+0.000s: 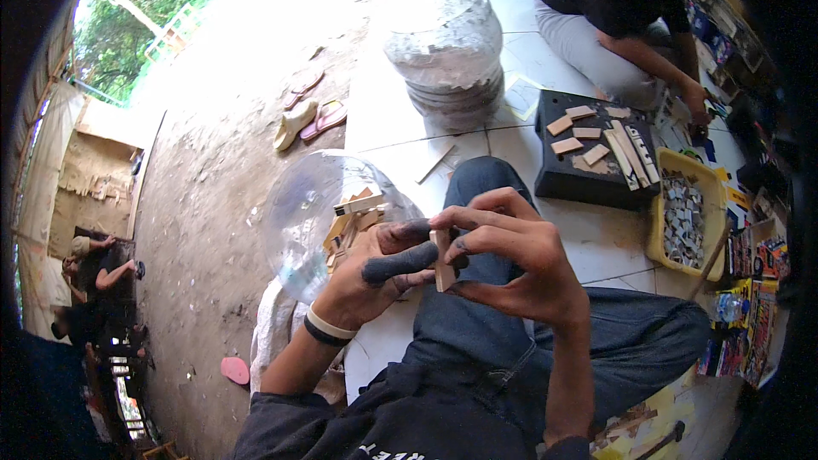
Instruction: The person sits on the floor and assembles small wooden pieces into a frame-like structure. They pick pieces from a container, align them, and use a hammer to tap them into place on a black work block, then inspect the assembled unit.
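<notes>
Inside clear container (pixel 294 192), apparently wooden pieces (pixel 342 227)

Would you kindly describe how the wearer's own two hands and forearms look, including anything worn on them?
The left hand wears a dark, close-fitting finger cover on at least one digit, with a cream wristband and a black wristband. The right hand shows no glove or wristband. Dark fabric sleeves leave much of both forearms bare.

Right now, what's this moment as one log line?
right hand: gripping wood piece | left hand: touching it | left side: clear tub with wood scraps | right side: black box, yellow tub
</notes>
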Motion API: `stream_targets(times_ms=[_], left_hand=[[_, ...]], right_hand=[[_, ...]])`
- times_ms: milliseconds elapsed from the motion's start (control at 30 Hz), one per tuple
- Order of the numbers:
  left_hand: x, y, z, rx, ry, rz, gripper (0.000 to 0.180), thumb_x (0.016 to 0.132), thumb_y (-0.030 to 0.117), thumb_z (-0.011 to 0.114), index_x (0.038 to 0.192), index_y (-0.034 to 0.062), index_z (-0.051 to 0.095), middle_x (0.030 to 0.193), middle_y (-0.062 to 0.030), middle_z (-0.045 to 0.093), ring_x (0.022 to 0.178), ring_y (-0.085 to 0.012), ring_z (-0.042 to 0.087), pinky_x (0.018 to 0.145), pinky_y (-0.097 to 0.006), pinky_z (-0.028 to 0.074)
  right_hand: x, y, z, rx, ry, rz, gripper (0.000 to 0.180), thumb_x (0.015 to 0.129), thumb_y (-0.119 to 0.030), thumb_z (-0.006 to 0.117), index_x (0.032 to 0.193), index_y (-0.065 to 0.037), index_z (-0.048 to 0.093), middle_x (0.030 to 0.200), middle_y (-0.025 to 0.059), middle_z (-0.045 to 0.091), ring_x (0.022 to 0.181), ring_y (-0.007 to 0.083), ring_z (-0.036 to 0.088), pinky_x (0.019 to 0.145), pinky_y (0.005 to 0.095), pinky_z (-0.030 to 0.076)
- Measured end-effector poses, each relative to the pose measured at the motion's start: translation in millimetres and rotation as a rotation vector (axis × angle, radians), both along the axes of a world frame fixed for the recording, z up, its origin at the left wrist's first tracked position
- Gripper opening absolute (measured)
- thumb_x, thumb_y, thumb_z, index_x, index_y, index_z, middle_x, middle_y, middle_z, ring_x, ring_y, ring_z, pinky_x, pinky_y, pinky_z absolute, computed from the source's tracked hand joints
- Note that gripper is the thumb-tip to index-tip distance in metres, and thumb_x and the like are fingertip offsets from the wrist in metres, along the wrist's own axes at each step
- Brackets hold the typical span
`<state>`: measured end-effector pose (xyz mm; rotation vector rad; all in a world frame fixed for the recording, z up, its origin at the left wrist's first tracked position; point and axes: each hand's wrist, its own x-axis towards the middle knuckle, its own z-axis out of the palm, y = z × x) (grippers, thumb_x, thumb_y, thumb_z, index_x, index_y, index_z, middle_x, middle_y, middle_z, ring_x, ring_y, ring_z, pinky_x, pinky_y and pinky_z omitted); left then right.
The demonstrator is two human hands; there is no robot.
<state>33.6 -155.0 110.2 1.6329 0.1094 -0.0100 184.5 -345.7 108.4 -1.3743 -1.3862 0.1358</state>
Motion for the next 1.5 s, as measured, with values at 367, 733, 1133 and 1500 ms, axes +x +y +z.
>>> stream_targets(times_ms=[367,733,1133,1500], left_hand=[[52.8,-51.4,-26.2,-0.359,0.010,0.095,0.038,0.091,0.009,0.080,0.123,-0.0057,0.068,0.122,-0.0139,0.072,0.114,-0.0193,0.070,0.097,-0.031,0.056],[263.4,-143.4,-134.0,0.853,-0.429,0.073,0.020,0.084,0.012,0.074,0.098,-0.0016,0.076,0.088,-0.0208,0.074,0.083,-0.0443,0.070,0.075,-0.048,0.055],[315.3,-172.0,-146.7,1.103,-0.405,-0.039,0.007,0.083,0.001,0.062,0.078,-0.0027,0.065,0.084,-0.0275,0.066,0.081,-0.0477,0.066,0.073,-0.056,0.051],[314.9,-170.2,-153.2,1.076,-0.574,0.008,0.008,0.081,0.002,0.061,0.087,-0.0023,0.065,0.083,-0.0247,0.066,0.086,-0.0444,0.064,0.075,-0.052,0.052]], right_hand=[[18.9,-58.9,-0.2,-0.133,-0.095,-0.204,0.032,0.072,-0.010,0.089,0.098,-0.010,0.069,0.127,0.0045,0.074,0.129,0.0298,0.059,0.111,0.0494,0.047],[60.2,-210.9,-63.8,-0.291,0.222,-1.077,0.034,0.086,-0.007,0.077,0.117,-0.003,0.065,0.128,0.0103,0.071,0.116,0.0241,0.067,0.097,0.0387,0.052],[71.4,-220.1,-76.1,-0.237,0.191,-1.103,0.017,0.089,-0.005,0.073,0.103,0.001,0.068,0.110,0.0157,0.074,0.103,0.0331,0.071,0.092,0.0419,0.054],[120.3,-182.5,-106.3,-0.494,0.116,-1.165,0.029,0.088,-0.016,0.076,0.111,0.000,0.068,0.099,0.0227,0.072,0.097,0.0441,0.069,0.083,0.0497,0.054]])
